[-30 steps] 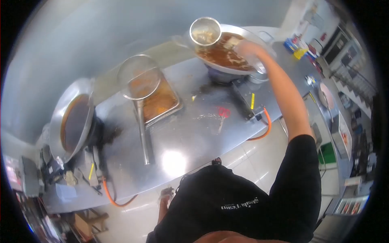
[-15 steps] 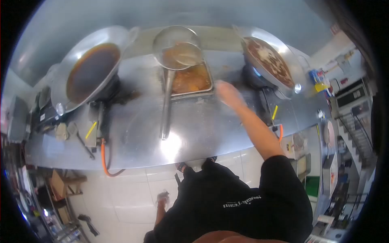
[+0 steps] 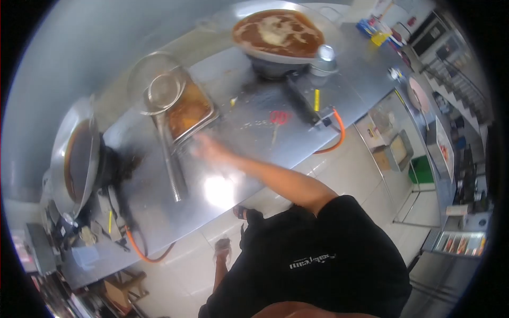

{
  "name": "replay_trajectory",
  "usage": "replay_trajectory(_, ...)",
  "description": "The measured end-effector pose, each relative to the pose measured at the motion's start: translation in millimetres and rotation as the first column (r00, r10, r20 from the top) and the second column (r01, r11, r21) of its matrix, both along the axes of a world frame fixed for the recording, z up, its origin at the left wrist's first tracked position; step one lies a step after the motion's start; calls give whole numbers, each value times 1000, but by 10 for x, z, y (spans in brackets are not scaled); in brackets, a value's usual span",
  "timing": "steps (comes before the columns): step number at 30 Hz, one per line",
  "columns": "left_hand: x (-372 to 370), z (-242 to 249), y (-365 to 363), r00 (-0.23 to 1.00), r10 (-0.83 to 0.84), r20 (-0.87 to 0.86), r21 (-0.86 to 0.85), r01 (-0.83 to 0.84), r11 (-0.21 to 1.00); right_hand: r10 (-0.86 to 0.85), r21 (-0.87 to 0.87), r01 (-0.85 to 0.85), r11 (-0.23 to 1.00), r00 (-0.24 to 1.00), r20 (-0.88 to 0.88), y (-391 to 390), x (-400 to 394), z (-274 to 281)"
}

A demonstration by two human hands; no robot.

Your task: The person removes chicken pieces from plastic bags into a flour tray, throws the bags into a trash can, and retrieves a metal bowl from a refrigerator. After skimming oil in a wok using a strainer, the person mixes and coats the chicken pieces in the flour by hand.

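Observation:
My right hand (image 3: 208, 150) is blurred, stretched over the steel counter (image 3: 238, 169) with nothing in it. It is just in front of the metal tray (image 3: 208, 121) of orange-brown food and right of the long handle (image 3: 172, 164) of a wire strainer (image 3: 142, 74). The strainer rests on the tray with a small round metal bowl (image 3: 164, 89) inside it. My left hand (image 3: 222, 248) hangs low at my side above the floor, small and unclear.
A wok of brown sauce (image 3: 278, 32) sits on a burner at the back right, and a wok of dark liquid (image 3: 79, 159) at the left. Red scissors (image 3: 277, 118) lie on the counter. Orange gas hoses (image 3: 337, 132) hang off the front edge.
My right hand left the right-hand wok and swept left across the counter to the tray and strainer handle. The small metal bowl seen at the wok now lies in the strainer.

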State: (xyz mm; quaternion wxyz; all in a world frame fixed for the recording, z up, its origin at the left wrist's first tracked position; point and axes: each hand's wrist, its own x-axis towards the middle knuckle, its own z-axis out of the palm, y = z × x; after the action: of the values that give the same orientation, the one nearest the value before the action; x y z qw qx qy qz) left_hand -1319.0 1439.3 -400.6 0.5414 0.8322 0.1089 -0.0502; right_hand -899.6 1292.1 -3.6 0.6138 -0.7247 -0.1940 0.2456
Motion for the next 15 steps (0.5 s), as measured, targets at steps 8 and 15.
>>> replay_trajectory(8,1311,329,-806,674,-735,-76,685,571,453,-6,-422,160,892,939,343,-3571,-1385,-1430)
replay_trajectory(15,2461,1154,-2849,374,-924,-83,692,688,216,-636,-536,680,501,709,305,-6052,-2783,-1720)
